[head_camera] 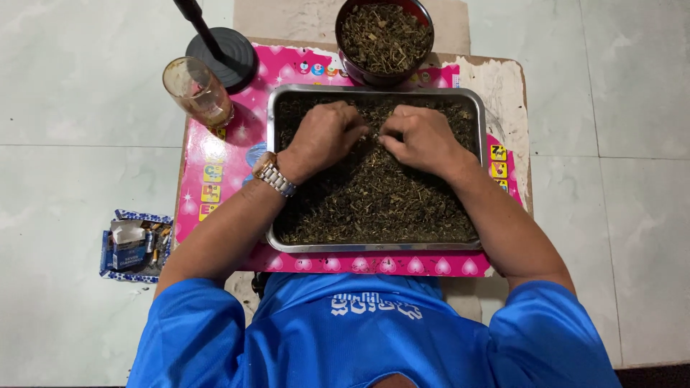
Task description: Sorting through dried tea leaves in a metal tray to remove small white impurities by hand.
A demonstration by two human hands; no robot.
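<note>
Head view: looking straight down at a low desk.
Left hand (pixel 325 135): curled, fingers pinching dried herb (pixel 374 194) near the far edge of the metal tray (pixel 272 172).
Right hand (pixel 424 138): curled likewise, knuckles up, close beside the left.
Tray: fills the desk's middle; the herb is spread flat for sorting.
Bowl (pixel 385 39): far edge, within reach.
Glass (pixel 198 90): far left corner, tight room.
Right edge: bare strip.

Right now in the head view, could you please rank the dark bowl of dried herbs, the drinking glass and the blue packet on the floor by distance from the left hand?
1. Dark bowl, ahead.
2. Drinking glass, far-left.
3. Blue packet, near-left on floor.
</note>
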